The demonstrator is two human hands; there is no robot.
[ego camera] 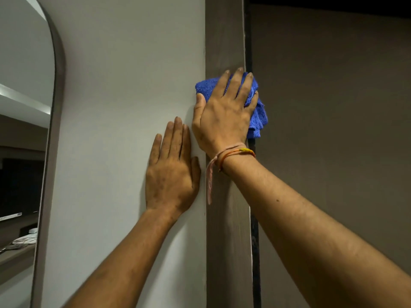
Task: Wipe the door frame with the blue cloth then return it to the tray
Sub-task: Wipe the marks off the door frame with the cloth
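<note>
The brown door frame (224,36) runs upright through the middle of the head view. My right hand (224,114) presses the blue cloth (259,116) flat against the frame at about mid height, fingers spread over it. The cloth bunches out to the right of the hand, over the dark gap beside the door. My left hand (172,174) lies flat on the white wall (124,85) just left of the frame, below the right hand, holding nothing. No tray is in view.
The brown door (333,130) fills the right side. An arched mirror (24,130) with a grey rim stands on the wall at far left and reflects a room with a counter.
</note>
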